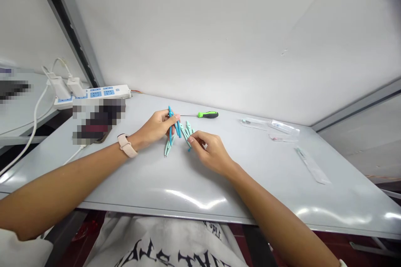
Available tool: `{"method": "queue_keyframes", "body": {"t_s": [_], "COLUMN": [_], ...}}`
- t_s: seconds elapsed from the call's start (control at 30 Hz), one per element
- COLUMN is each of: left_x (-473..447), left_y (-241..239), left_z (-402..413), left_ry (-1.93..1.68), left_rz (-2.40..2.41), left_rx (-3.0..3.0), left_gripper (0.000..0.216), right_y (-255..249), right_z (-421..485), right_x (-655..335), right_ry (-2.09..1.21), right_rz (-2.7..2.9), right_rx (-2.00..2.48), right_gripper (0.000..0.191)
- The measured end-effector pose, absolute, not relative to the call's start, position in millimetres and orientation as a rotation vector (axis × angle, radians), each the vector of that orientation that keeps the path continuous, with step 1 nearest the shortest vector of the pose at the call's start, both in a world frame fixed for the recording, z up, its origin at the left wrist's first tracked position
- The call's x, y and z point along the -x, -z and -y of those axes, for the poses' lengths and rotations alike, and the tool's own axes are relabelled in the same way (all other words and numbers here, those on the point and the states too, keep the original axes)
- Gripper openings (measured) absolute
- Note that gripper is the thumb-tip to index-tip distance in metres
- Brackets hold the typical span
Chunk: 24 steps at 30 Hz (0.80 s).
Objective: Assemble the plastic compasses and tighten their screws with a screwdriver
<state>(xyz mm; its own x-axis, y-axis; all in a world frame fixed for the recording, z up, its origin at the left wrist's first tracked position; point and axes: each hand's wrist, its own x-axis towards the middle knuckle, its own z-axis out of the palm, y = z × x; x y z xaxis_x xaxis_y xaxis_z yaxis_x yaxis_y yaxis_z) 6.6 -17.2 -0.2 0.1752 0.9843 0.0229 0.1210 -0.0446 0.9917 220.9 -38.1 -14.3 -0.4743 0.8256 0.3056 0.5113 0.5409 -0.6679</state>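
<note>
A blue drawing compass (171,113) is pinched between the thumb and fingers of my left hand (161,125), its hinge end up and its legs pointing down. My right hand (211,150) is closed in a pinch beside several mint-green compasses (188,127) on the table. A small blue bit shows just below its fingertips, but what they grip is too small to make out. Under my left hand lies another mint-green compass (169,147), its pointed end towards me.
Behind the hands lies a screwdriver (208,114) with a green and black handle. Clear plastic sleeves (311,166) lie on the grey table (140,187) at the right. A power strip (103,91) with plugged-in chargers and a blurred dark object (100,123) sit at the left. A white wall (219,50) rises behind.
</note>
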Motion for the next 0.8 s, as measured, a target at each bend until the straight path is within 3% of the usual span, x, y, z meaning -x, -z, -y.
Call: {"method": "queue_keyframes", "body": {"t_s": [0.47, 0.8], "left_x": [-1.6, -3.4], "left_y": [0.1, -2.7], "left_z": [14.1, 21.6], "left_ry": [-0.838, -0.722], "left_rz": [-1.537, -1.127], "left_rx": [-1.584, -1.685], "left_gripper": [0.028, 0.032], "right_y": [12.9, 12.9], "right_z": [39.2, 38.5], "right_x": [-220.7, -221.1], "right_ry": [-0.649, -0.738], "right_rz": [2.179, 2.141], "right_rx": [1.092, 1.042], "right_gripper": [0.030, 0.027]}}
